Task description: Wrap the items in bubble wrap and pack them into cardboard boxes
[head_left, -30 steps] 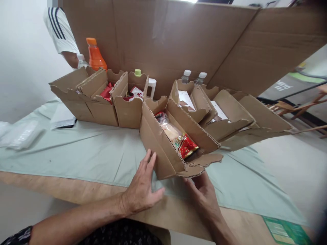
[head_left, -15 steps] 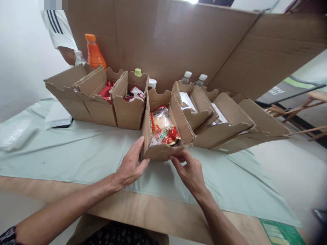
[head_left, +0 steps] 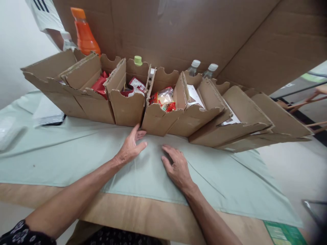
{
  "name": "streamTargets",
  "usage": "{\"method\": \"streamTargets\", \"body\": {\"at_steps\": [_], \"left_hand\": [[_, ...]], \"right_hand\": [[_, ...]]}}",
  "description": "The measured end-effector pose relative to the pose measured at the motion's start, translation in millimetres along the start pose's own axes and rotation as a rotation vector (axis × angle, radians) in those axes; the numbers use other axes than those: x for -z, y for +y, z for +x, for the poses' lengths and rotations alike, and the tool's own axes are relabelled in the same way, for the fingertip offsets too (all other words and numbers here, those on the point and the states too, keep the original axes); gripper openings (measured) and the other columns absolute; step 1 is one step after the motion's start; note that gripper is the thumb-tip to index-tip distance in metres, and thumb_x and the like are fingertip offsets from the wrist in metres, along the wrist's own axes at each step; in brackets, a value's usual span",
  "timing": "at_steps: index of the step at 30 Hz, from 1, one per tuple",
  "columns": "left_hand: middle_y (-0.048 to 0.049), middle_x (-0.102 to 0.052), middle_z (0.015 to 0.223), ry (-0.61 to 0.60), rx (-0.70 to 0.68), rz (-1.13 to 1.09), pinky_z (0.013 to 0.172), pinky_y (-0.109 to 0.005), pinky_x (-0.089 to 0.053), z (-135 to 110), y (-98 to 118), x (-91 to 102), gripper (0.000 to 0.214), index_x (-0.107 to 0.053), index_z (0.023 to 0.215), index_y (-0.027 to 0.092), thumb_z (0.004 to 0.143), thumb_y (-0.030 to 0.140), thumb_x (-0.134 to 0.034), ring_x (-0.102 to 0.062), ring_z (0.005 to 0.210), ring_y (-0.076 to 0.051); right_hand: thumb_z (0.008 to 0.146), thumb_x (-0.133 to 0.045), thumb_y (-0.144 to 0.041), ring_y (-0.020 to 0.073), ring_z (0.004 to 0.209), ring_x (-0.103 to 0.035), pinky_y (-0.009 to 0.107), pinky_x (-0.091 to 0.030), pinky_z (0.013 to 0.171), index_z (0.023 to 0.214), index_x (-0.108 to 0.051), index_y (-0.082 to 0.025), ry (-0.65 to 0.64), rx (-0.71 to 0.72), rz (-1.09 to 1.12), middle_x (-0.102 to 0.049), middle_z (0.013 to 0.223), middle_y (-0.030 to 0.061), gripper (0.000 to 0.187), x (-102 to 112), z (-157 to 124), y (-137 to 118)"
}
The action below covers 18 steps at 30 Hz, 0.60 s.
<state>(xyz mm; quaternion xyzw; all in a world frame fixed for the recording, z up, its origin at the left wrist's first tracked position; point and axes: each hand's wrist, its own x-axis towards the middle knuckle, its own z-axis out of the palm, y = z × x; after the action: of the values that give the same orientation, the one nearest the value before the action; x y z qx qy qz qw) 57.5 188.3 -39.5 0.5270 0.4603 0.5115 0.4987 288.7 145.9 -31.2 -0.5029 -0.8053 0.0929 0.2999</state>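
Observation:
A row of small open cardboard boxes stands on a pale green cloth (head_left: pixel 76 153). The middle box (head_left: pixel 158 120) holds snack packets (head_left: pixel 165 100) in red and clear wrappers. My left hand (head_left: pixel 131 146) lies on the cloth with fingers spread, its fingertips touching the lower front corner of that box. My right hand (head_left: pixel 176 166) rests flat on the cloth just in front of the box, fingers stretched out, holding nothing.
A big cardboard sheet (head_left: pixel 191 30) stands behind the row. An orange bottle (head_left: pixel 84 32), a green-capped bottle (head_left: pixel 138 60) and two clear bottles (head_left: pixel 203 69) stand at the back. Another person's white sleeve (head_left: pixel 46 17) shows at top left. A clear plastic bag (head_left: pixel 9 131) lies left.
The middle box went from tilted out toward me to pushed back upright into the row. Both hands let go of it and now lie on the cloth.

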Motion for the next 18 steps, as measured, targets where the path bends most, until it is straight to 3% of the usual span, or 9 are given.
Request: {"method": "streamTargets", "body": {"at_steps": [3,6,9,12,15,18], "left_hand": [[-0.0244,-0.051,0.159,-0.115,0.024,-0.098,0.127,-0.059,-0.03,1,-4,-2.1,0.112,-0.018,0.166,0.015,0.075,0.04,-0.078,-0.046,0.151,-0.035],[-0.0245,-0.04,0.167,-0.171,0.078,-0.151,0.127,-0.062,-0.028,4,-3,3.0,0.118,-0.015,0.168,0.019,0.074,0.044,-0.081,-0.036,0.157,-0.038],[-0.0254,-0.044,0.163,-0.176,0.091,-0.16,0.124,-0.064,-0.032,5,-1,8.9,0.113,-0.018,0.167,0.02,0.076,0.044,-0.081,-0.042,0.153,-0.039],[-0.0242,-0.046,0.159,-0.094,-0.001,-0.081,0.117,-0.065,-0.041,2,1,8.8,0.103,-0.024,0.164,0.022,0.077,0.041,-0.077,-0.051,0.144,-0.039],[-0.0222,-0.044,0.161,-0.047,-0.116,0.048,0.114,-0.064,-0.045,-3,3,4.5,0.094,-0.028,0.163,0.024,0.081,0.036,-0.072,-0.051,0.143,-0.038],[-0.0211,-0.039,0.166,-0.119,-0.155,0.115,0.119,-0.065,-0.04,-4,5,2.9,0.097,-0.024,0.166,0.024,0.081,0.035,-0.07,-0.042,0.152,-0.04]], "right_hand": [[0.098,-0.056,-0.026,0.03,0.115,-0.074,0.047,-0.058,0.093,0.122,-0.072,-0.022,-0.006,0.004,0.001,-0.077,0.127,0.0132,0.029,-2,1,1],[0.098,-0.057,-0.026,0.0284,0.11,-0.075,0.046,-0.059,0.092,0.116,-0.073,-0.022,0.033,-0.004,0.053,-0.079,0.121,0.0118,0.025,8,1,-1],[0.098,-0.058,-0.028,0.0228,0.094,-0.077,0.041,-0.062,0.086,0.12,-0.071,-0.023,0.193,-0.072,0.129,-0.081,0.109,0.0086,0.026,38,13,-6],[0.097,-0.061,-0.03,0.0191,0.075,-0.074,0.038,-0.061,0.078,0.138,-0.062,-0.022,0.38,-0.174,0.145,-0.079,0.095,0.0037,0.042,83,48,-10],[0.091,-0.065,-0.029,0.0202,0.067,-0.069,0.039,-0.058,0.075,0.15,-0.053,-0.021,0.315,-0.212,0.021,-0.076,0.08,0.0001,0.061,118,94,-8],[0.087,-0.065,-0.028,0.023,0.067,-0.068,0.039,-0.054,0.073,0.118,-0.073,-0.021,0.179,-0.223,-0.161,-0.073,0.071,0.0013,0.032,128,125,-3]]}}
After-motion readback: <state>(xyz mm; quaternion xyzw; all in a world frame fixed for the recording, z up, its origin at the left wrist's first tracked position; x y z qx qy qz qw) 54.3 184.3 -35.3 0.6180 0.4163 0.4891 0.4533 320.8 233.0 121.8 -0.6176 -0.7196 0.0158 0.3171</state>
